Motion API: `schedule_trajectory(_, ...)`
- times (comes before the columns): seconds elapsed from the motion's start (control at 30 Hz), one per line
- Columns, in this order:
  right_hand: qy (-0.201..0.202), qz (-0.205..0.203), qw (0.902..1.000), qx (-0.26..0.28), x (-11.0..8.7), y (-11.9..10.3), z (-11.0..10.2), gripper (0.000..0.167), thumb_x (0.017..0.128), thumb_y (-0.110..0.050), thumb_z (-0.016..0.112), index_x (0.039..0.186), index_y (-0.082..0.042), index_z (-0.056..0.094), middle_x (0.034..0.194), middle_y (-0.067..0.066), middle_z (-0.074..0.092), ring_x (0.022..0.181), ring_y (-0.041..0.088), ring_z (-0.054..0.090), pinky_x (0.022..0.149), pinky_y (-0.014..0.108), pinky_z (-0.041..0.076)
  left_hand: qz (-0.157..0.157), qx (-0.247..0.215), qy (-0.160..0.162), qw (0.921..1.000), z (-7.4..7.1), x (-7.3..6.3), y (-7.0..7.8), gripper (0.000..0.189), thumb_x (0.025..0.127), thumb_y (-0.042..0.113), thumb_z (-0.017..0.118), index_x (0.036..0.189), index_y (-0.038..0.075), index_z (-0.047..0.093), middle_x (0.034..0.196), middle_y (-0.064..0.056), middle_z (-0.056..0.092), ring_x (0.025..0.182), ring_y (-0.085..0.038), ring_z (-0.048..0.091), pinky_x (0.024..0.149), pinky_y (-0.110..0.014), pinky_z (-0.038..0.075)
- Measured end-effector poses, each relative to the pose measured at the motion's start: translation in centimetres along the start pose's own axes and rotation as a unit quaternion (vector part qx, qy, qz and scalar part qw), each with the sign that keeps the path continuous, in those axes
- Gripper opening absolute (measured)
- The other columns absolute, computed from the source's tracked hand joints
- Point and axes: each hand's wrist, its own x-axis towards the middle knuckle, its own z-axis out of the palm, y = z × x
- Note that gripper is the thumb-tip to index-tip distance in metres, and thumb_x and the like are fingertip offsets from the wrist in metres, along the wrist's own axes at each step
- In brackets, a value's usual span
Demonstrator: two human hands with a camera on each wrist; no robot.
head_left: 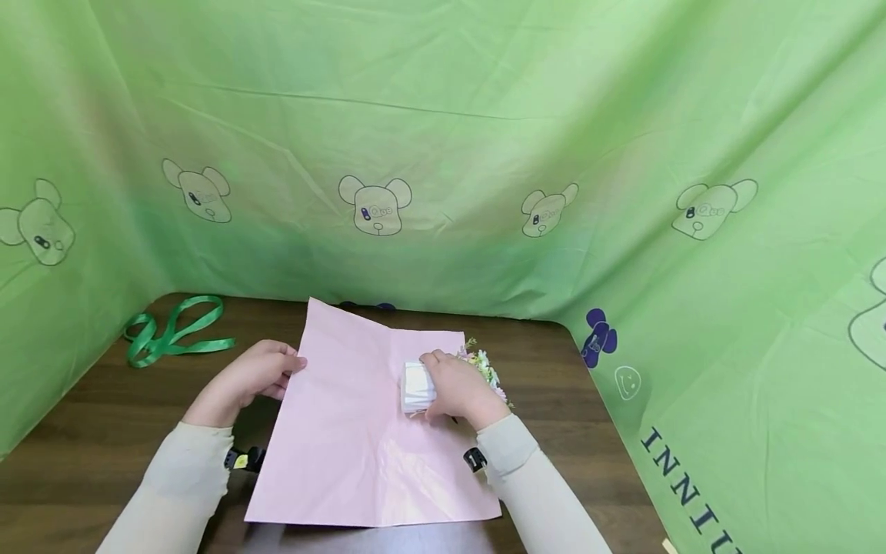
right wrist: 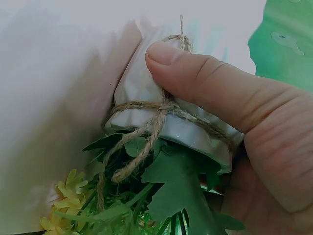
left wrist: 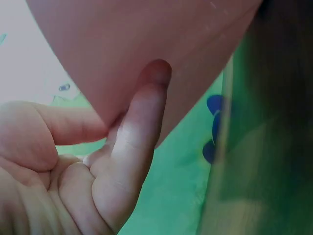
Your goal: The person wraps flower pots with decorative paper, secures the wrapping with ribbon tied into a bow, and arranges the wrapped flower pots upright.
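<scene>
A creased sheet of pink paper (head_left: 332, 446) stretches between both hands, its left side raised. My left hand (head_left: 259, 373) pinches that left edge between thumb and fingers; the left wrist view shows the thumb (left wrist: 142, 117) lying on the paper. Over the paper's right half, my right hand (head_left: 462, 388) grips a small bunch of flowers by its white-wrapped base (head_left: 418, 387). Twine (right wrist: 161, 107) with a bow is tied round the wrap in the right wrist view. Green leaves (right wrist: 171, 183) and yellow flowers (right wrist: 66, 200) spill out of it, pointing right in the head view.
A loosely looped green ribbon (head_left: 169, 338) lies at the back left of the dark wooden table (head_left: 561, 462). Green cloth (head_left: 457, 146) printed with bear heads hangs behind the table and along both sides.
</scene>
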Motion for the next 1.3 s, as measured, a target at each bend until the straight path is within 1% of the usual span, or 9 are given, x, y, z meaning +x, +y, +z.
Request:
schedule_trajectory(0.2,0.003,-0.009,0.9998,0.015,-0.1,0.1,0.0,0.097,0.058,-0.038,0.099,0.138,-0.008,0.052,0.124,0.006,0.063,0.105,0.022,0.063,0.093,0.040,0.055,0.021,0.028,0.016,0.9993,0.7,0.5,2.6,0.026,0.104,0.017,0.055,0.110,-0.008,0.059,0.089,-0.012,0.066,0.074,-0.020,0.066,0.065,-0.036,0.061)
schedule_trajectory(0.43,0.014,-0.015,0.9997,0.012,0.8,0.3,0.2,0.101,0.057,-0.043,0.099,0.138,-0.008,0.051,0.123,0.005,0.062,0.105,0.020,0.063,0.094,0.038,0.054,0.047,-0.005,0.003,0.9989,1.4,1.3,5.7,0.028,0.103,0.017,0.056,0.113,-0.009,0.059,0.085,-0.008,0.067,0.072,-0.014,0.065,0.063,-0.030,0.060)
schedule_trajectory(0.67,0.007,-0.017,0.9997,0.016,0.8,0.5,0.1,0.099,0.057,-0.046,0.099,0.138,-0.010,0.053,0.123,0.003,0.063,0.107,0.020,0.063,0.095,0.039,0.054,0.069,-0.047,0.013,0.9964,3.8,2.4,7.0,0.021,0.101,0.013,0.056,0.105,-0.007,0.060,0.077,-0.006,0.067,0.066,-0.013,0.065,0.060,-0.029,0.059)
schedule_trajectory(0.8,0.012,-0.031,0.9991,0.026,0.8,0.7,0.2,0.101,0.057,-0.047,0.099,0.139,-0.010,0.053,0.125,0.004,0.063,0.109,0.020,0.062,0.097,0.038,0.053,0.091,-0.053,0.027,0.9941,5.0,3.0,7.7,0.020,0.099,0.010,0.055,0.103,-0.009,0.059,0.081,-0.010,0.068,0.066,-0.015,0.067,0.061,-0.033,0.061)
schedule_trajectory(0.93,-0.006,-0.031,0.9979,0.057,0.6,1.2,-0.1,0.106,0.063,-0.047,0.097,0.148,-0.008,0.047,0.137,0.007,0.060,0.122,0.022,0.059,0.107,0.039,0.048,0.106,-0.019,0.034,0.9936,6.0,3.3,9.0,0.020,0.095,0.009,0.053,0.103,-0.008,0.058,0.089,-0.015,0.066,0.067,-0.019,0.069,0.066,-0.040,0.063)
schedule_trajectory(1.03,-0.022,-0.022,0.9965,0.077,0.3,1.6,-0.5,0.106,0.067,-0.046,0.094,0.152,-0.007,0.044,0.144,0.009,0.057,0.130,0.024,0.056,0.112,0.041,0.044,0.114,0.039,0.042,0.9918,6.5,3.4,10.0,0.017,0.092,0.012,0.055,0.098,-0.002,0.060,0.087,-0.013,0.065,0.066,-0.020,0.069,0.067,-0.042,0.063)
schedule_trajectory(1.17,-0.018,-0.028,0.9970,0.070,0.0,2.1,-1.0,0.089,0.067,-0.044,0.095,0.140,-0.009,0.056,0.131,0.005,0.064,0.119,0.022,0.060,0.105,0.040,0.048,0.127,0.137,0.065,0.9802,7.1,3.4,11.3,0.015,0.090,0.020,0.058,0.085,0.006,0.063,0.074,-0.006,0.063,0.061,-0.025,0.067,0.060,-0.035,0.058)
schedule_trajectory(1.23,-0.015,-0.033,0.9970,0.068,0.0,2.1,-1.2,0.080,0.066,-0.043,0.096,0.131,-0.011,0.062,0.119,0.002,0.067,0.108,0.019,0.062,0.099,0.038,0.050,0.125,0.148,0.058,0.9793,7.6,3.4,12.1,0.016,0.090,0.021,0.059,0.083,0.007,0.063,0.071,-0.006,0.063,0.059,-0.027,0.068,0.057,-0.034,0.057)
schedule_trajectory(1.3,-0.014,-0.034,0.9966,0.074,0.0,2.1,-1.3,0.075,0.066,-0.040,0.096,0.127,-0.012,0.064,0.113,-0.001,0.067,0.102,0.017,0.062,0.095,0.037,0.051,0.119,0.134,0.038,0.9830,8.3,3.4,12.9,0.016,0.090,0.019,0.060,0.084,0.005,0.063,0.072,-0.009,0.066,0.059,-0.028,0.071,0.056,-0.036,0.060)
